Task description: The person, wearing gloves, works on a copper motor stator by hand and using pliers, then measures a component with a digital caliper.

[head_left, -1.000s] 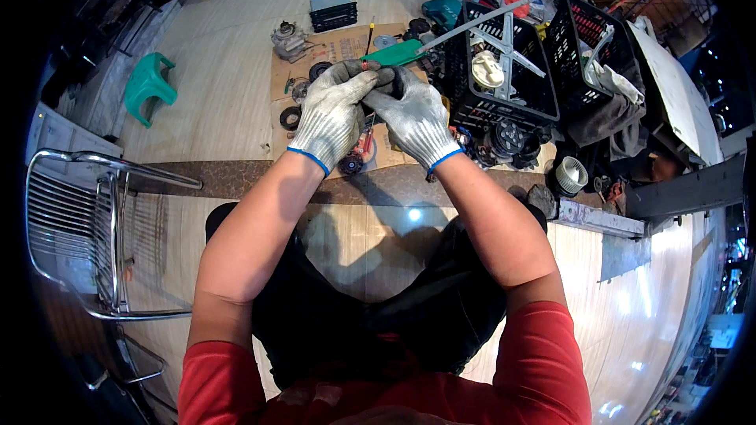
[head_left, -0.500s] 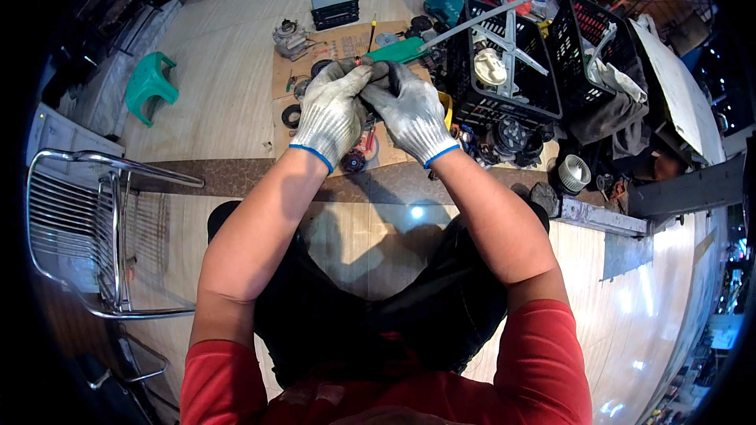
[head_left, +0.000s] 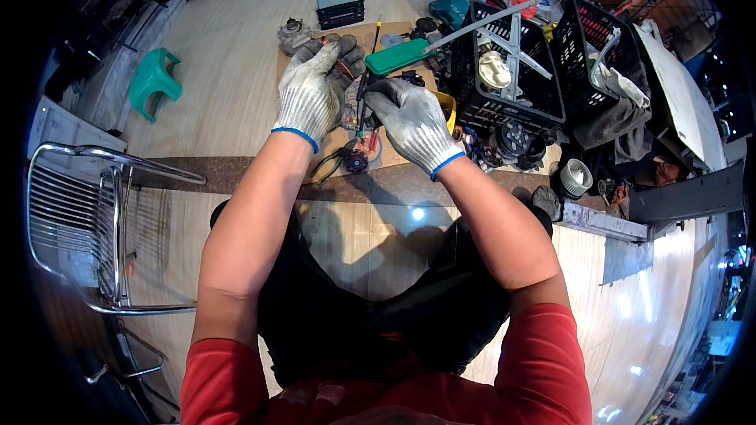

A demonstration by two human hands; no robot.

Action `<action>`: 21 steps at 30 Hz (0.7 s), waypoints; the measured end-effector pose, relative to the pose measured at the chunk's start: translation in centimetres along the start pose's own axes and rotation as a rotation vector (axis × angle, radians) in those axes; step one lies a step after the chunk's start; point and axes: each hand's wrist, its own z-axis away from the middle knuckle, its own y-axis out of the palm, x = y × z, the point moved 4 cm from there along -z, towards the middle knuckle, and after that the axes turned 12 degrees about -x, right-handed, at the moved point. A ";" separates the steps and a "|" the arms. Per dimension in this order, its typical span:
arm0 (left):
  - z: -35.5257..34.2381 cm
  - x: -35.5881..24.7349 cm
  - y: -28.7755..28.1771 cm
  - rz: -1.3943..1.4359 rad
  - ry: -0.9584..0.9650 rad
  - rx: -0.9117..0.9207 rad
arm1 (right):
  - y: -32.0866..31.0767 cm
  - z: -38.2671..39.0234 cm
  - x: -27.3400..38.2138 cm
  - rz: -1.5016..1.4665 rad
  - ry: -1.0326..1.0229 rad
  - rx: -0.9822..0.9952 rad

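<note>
Both my hands wear white knit gloves with dark grey palms and blue cuffs. My left hand (head_left: 309,96) is turned with its palm partly up over the cardboard, its fingers curled around a small reddish part (head_left: 344,71), mostly hidden. To its right, my right hand (head_left: 408,116) is closed, thumb and fingers pressed around a thin dark tool (head_left: 362,97) whose kind I cannot make out. Below the hands lie a round dark part (head_left: 356,160) and pliers (head_left: 329,164) with dark handles. A green case (head_left: 399,57) lies just beyond my right hand.
Cardboard (head_left: 386,156) spreads under the parts. A black crate (head_left: 508,106) of parts stands at right, with a second crate (head_left: 583,39) beyond. A metal chair (head_left: 75,212) and green stool (head_left: 153,83) are at left. A black box (head_left: 340,12) and white fan wheel (head_left: 575,177) sit on the floor.
My hands were together; now they are apart. The left has moved left and turned its palm up, the right slightly down and right. The pliers now show below the left hand.
</note>
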 end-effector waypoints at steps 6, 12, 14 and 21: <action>-0.2 -0.7 0.1 -0.018 -0.030 0.034 | 1.0 -0.3 -1.4 0.030 -0.112 0.077; 0.9 -1.8 0.9 -0.126 -0.165 0.153 | -0.2 -0.5 -0.9 0.171 -0.409 0.135; 1.2 -2.2 0.8 -0.221 -0.238 0.250 | -0.5 -0.6 -0.5 0.210 -0.461 0.156; 4.6 -2.5 2.2 -0.649 -0.411 0.502 | -1.9 -1.4 -1.4 0.413 -0.258 0.193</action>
